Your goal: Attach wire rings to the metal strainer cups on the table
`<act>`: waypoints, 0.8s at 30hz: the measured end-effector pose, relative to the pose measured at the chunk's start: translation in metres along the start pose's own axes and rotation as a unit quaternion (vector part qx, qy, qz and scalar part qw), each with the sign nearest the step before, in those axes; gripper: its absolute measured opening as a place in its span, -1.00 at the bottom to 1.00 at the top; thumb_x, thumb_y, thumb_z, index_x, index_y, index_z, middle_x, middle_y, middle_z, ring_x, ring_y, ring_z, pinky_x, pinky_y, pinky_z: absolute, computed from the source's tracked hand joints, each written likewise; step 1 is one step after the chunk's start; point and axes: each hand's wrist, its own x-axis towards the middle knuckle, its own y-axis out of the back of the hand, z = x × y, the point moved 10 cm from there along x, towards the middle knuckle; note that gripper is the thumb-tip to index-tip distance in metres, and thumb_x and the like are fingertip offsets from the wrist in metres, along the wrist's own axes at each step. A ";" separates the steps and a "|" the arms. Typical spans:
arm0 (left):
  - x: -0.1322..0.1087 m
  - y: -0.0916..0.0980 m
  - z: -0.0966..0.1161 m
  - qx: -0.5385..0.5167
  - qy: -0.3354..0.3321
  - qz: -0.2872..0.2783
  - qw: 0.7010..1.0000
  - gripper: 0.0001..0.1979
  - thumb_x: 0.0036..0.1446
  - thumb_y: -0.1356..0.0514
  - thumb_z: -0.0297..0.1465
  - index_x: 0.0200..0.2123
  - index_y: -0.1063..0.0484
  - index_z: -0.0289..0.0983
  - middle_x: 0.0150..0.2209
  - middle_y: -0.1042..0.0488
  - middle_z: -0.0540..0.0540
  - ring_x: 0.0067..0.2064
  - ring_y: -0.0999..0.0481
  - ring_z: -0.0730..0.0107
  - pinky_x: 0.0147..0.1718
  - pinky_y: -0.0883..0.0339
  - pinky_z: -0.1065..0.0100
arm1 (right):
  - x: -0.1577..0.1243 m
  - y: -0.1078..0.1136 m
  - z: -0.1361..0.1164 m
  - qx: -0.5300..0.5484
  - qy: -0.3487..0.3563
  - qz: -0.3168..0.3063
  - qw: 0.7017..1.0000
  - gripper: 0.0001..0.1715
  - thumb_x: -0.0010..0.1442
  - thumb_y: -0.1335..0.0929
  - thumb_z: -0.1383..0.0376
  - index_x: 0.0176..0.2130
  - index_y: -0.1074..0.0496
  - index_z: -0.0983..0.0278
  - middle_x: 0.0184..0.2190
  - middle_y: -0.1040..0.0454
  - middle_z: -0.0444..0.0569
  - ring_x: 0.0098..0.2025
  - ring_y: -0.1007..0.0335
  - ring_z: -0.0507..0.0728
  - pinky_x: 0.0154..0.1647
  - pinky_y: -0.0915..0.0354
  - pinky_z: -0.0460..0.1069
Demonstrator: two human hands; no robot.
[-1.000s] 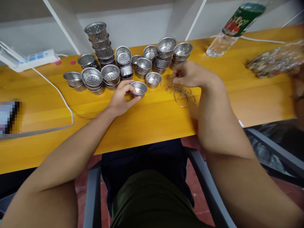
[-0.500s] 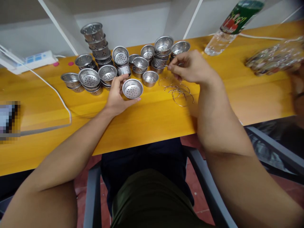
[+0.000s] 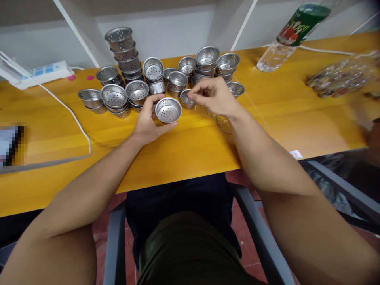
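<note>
Mid-frame, the left hand [image 3: 145, 126] is clamped on a cup [image 3: 168, 111], mouth up. Right of it lie rings [image 3: 221, 119], below the right hand [image 3: 217, 98], fingers curled by a small cup [image 3: 187, 103]; whether pinching anything, I cannot tell. Beyond, upper centre: stacked cups [image 3: 127, 64].

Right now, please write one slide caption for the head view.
Left hand holding a perforated metal cup, right hand near wire rings.
</note>
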 end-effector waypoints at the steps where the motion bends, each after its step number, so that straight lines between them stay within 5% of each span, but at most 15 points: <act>1: -0.001 -0.001 -0.001 0.000 0.001 -0.002 1.000 0.14 0.19 -0.77 0.34 0.56 -0.43 -0.05 0.38 -0.65 -0.27 0.45 -0.79 -0.28 0.42 -0.84 -0.19 | 0.000 -0.004 0.000 0.018 0.003 -0.010 1.000 -0.51 0.43 -0.80 -0.10 -0.10 -0.74 0.18 -0.25 -0.72 -0.02 -0.28 -0.53 0.10 -0.21 -0.63 0.08; 10: -0.003 -0.005 -0.006 -0.032 0.016 -0.041 0.998 0.10 0.31 -0.67 0.39 0.60 -0.43 -0.07 0.42 -0.70 -0.29 0.40 -0.86 -0.22 0.40 -0.86 -0.14 | 0.003 -0.017 0.012 0.104 -0.047 -0.004 0.993 -0.33 0.40 -0.81 -0.28 -0.06 -0.62 0.09 -0.38 -0.60 -0.13 -0.41 -0.55 0.14 -0.38 -0.66 0.08; 15: 0.000 -0.005 -0.007 -0.023 0.032 -0.054 0.998 0.14 0.26 -0.71 0.38 0.61 -0.48 -0.10 0.43 -0.73 -0.30 0.42 -0.85 -0.24 0.46 -0.83 -0.17 | 0.000 -0.024 0.001 0.088 -0.038 -0.012 0.995 -0.39 0.45 -0.78 -0.24 0.02 -0.68 0.12 -0.42 -0.51 -0.18 -0.45 -0.43 0.10 -0.49 -0.48 0.02; 24: 0.003 -0.006 -0.004 -0.022 0.042 -0.049 0.998 0.16 0.12 -0.77 0.41 0.52 -0.57 -0.12 0.42 -0.76 -0.30 0.44 -0.83 -0.24 0.51 -0.79 -0.17 | -0.006 -0.059 -0.014 0.056 -0.008 -0.052 0.997 -0.46 0.47 -0.76 -0.17 -0.07 -0.67 0.14 -0.32 -0.62 -0.10 -0.30 -0.44 0.13 -0.30 -0.53 0.03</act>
